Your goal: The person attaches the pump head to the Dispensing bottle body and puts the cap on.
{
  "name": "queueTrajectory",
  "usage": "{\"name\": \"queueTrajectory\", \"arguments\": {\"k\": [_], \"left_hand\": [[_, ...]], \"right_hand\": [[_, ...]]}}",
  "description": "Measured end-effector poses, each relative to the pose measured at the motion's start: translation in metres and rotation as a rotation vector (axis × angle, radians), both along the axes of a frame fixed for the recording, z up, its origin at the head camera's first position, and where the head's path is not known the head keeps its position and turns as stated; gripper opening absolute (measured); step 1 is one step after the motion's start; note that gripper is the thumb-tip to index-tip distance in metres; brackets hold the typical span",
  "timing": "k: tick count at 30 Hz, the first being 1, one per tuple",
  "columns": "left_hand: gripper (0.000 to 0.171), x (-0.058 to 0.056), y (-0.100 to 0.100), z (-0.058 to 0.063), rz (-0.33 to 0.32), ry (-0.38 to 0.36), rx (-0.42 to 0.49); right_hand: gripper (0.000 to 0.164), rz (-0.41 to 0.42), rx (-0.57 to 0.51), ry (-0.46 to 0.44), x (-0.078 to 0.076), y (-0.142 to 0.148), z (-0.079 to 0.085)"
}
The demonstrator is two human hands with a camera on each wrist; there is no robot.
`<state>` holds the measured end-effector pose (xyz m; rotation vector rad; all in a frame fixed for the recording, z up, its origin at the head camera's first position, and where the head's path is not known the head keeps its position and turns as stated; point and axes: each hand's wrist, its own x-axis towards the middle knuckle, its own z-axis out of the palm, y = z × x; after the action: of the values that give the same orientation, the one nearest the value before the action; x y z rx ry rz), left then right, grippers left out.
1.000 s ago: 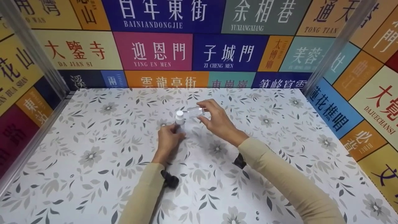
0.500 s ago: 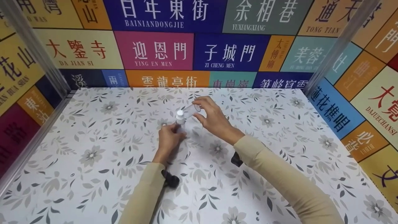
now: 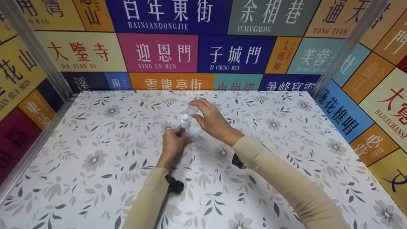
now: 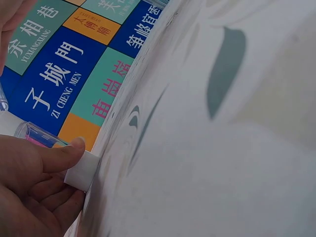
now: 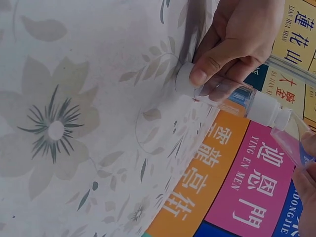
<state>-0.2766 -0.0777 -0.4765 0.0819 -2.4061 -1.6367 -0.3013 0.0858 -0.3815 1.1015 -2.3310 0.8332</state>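
Note:
In the head view my left hand grips a small clear spray bottle and keeps it upright on the table. The bottle's white spray head rises above the fingers. My right hand pinches a clear cap between thumb and fingers, tilted against the top of the spray head. In the right wrist view the bottle shows a white base, a see-through body and a white collar; the cap partly surrounds the nozzle. The left wrist view shows the left thumb along the bottle, just above its white base.
A white tabletop with a grey flower print lies under both hands. Colourful panels with writing stand behind it and at both sides. Clear posts rise at the back corners. Each wrist carries a black camera.
My right hand has moved left with the clear cap, from beside the bottle to the top of its spray head. The left hand and the bottle have stayed in place.

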Motion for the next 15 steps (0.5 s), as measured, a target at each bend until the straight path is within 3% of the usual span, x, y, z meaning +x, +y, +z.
{"name": "queueTrajectory", "arguments": {"k": [8,15], "left_hand": [[0.028,-0.002,0.0,0.0,0.017,-0.02,-0.08],[0.023,-0.001,0.0,0.0,0.028,-0.006,-0.069]], "right_hand": [[0.031,0.049,0.017,0.033,-0.003,-0.006,0.005],[0.034,0.072,0.065,0.01,-0.003,-0.011,0.003]]}}
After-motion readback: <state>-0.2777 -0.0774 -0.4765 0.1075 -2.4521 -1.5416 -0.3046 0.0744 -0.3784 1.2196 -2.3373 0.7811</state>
